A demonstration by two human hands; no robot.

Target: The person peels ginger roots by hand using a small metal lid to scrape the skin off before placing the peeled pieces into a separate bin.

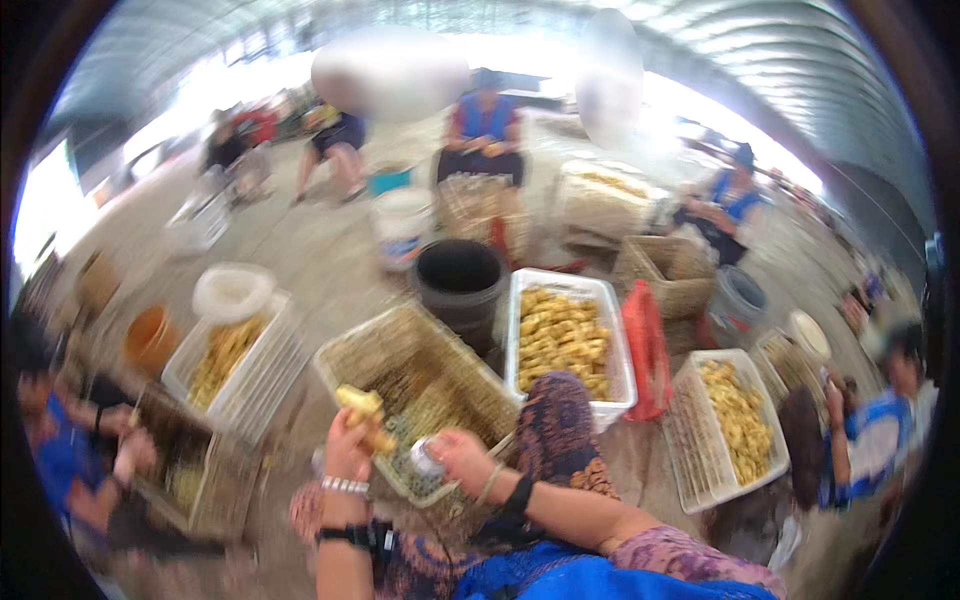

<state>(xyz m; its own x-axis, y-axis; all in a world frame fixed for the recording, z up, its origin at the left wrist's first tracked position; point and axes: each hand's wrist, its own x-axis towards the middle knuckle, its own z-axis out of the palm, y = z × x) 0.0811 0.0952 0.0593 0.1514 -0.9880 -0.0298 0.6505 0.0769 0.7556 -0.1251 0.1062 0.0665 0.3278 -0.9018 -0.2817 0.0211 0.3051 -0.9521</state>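
Head view, left hand pinching a knobbly yellow root over the basket, right hand gripping a blurred silvery object; best keep the root steady there.

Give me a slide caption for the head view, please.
Left hand holding a knobbly yellow root, right hand a silvery object, at a beige basket.

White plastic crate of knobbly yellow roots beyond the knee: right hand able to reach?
Likely yes: the white plastic crate is open-topped, but the right hand holds a whitish object and the dark patterned knee partly intervenes.
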